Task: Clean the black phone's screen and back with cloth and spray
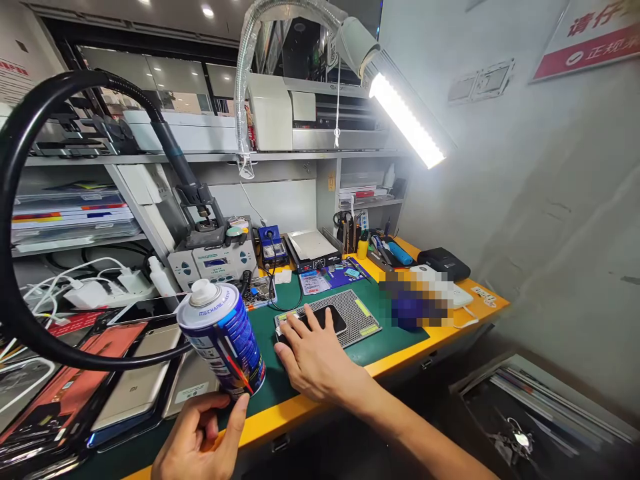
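A blue spray can [227,340] with a white nozzle leans slightly at the front of the green mat [290,293]. My left hand [203,433] is at the can's lower end, thumb and fingers curled close against its base. Spread over a black phone [336,320] is my right hand [313,357], its fingertips resting on the phone and hiding part of it. Beneath the phone lies a grey perforated plate [363,320] with yellow-green strips.
Several phones, one gold [137,383], lie at left under a black hose [10,220]. Behind stand a grey hot-air station [213,260] and a blue soldering stand [273,243]. A lit lamp [407,120] hangs above; a pixelated patch covers objects at right.
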`<move>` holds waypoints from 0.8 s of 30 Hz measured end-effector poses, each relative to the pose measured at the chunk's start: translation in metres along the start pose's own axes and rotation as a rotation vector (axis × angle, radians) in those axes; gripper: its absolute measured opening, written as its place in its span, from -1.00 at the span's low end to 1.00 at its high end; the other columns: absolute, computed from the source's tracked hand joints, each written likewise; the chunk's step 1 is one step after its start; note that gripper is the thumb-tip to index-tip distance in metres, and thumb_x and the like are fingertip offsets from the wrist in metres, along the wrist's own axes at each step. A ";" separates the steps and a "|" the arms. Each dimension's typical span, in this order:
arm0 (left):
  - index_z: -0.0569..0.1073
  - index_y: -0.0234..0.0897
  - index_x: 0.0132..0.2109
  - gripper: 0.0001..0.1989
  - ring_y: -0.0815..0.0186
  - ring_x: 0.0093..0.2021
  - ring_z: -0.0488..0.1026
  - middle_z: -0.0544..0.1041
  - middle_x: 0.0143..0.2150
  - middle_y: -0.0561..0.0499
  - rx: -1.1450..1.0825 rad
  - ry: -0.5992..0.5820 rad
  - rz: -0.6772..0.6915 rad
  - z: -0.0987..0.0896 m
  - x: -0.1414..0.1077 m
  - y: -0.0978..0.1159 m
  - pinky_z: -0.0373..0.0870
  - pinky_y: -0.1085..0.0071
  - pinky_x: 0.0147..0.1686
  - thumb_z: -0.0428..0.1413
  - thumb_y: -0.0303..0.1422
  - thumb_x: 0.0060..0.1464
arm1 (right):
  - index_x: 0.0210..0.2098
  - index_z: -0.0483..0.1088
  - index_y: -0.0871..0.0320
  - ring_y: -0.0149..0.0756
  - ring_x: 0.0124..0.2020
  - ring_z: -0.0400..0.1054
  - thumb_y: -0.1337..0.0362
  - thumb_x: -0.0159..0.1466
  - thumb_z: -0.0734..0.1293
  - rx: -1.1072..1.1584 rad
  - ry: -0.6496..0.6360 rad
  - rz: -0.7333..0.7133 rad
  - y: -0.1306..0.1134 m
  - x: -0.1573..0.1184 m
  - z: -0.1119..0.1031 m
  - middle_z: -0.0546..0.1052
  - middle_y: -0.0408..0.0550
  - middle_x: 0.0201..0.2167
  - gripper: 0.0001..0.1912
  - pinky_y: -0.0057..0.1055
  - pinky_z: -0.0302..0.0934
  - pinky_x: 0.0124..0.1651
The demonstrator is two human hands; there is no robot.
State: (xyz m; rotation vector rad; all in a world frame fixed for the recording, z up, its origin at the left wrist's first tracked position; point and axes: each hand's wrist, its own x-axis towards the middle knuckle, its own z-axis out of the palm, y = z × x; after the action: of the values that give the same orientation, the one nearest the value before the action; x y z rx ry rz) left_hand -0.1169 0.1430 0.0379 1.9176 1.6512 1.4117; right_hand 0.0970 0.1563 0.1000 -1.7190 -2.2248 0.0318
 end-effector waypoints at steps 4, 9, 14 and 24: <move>0.46 -0.19 -0.26 -0.60 0.45 -0.62 0.31 0.29 -0.58 0.20 -0.005 0.005 -0.021 0.000 0.000 0.001 0.35 0.54 -0.56 0.25 0.03 -0.03 | 0.37 0.16 0.16 0.23 0.44 -0.16 0.02 0.50 -0.10 0.005 0.002 -0.012 -0.004 -0.001 -0.001 0.22 0.09 0.38 -0.39 0.47 -0.31 0.32; 0.46 -0.20 -0.26 -0.62 0.43 -0.61 0.29 0.28 -0.58 0.19 -0.041 0.007 0.033 0.001 0.001 -0.001 0.35 0.53 -0.55 0.24 0.01 0.00 | 0.39 0.12 0.11 0.22 0.45 -0.21 0.01 0.50 -0.07 0.046 -0.024 -0.014 -0.009 -0.024 -0.001 0.17 0.03 0.41 -0.40 0.46 -0.38 0.34; 0.46 -0.20 -0.26 -0.64 0.42 -0.60 0.28 0.30 -0.57 0.17 -0.009 0.016 0.065 0.001 0.000 -0.003 0.35 0.51 -0.53 0.22 0.00 0.03 | 0.41 0.09 0.04 0.21 0.47 -0.26 -0.01 0.50 -0.06 0.073 -0.057 0.005 -0.013 -0.048 0.002 0.11 -0.04 0.44 -0.41 0.45 -0.42 0.35; 0.45 -0.19 -0.28 -0.59 0.41 -0.61 0.32 0.32 -0.59 0.17 0.015 0.024 0.022 0.000 -0.001 -0.001 0.33 0.50 -0.55 0.20 0.07 0.00 | 0.40 0.12 0.00 0.12 0.47 -0.21 0.04 0.50 -0.04 -0.026 -0.041 0.234 0.036 -0.067 -0.014 0.09 -0.16 0.44 -0.45 0.40 -0.32 0.37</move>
State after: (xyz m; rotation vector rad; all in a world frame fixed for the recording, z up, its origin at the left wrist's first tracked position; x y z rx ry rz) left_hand -0.1174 0.1427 0.0369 1.9397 1.6608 1.4406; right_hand 0.1492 0.1006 0.0896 -2.0007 -2.0474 0.0940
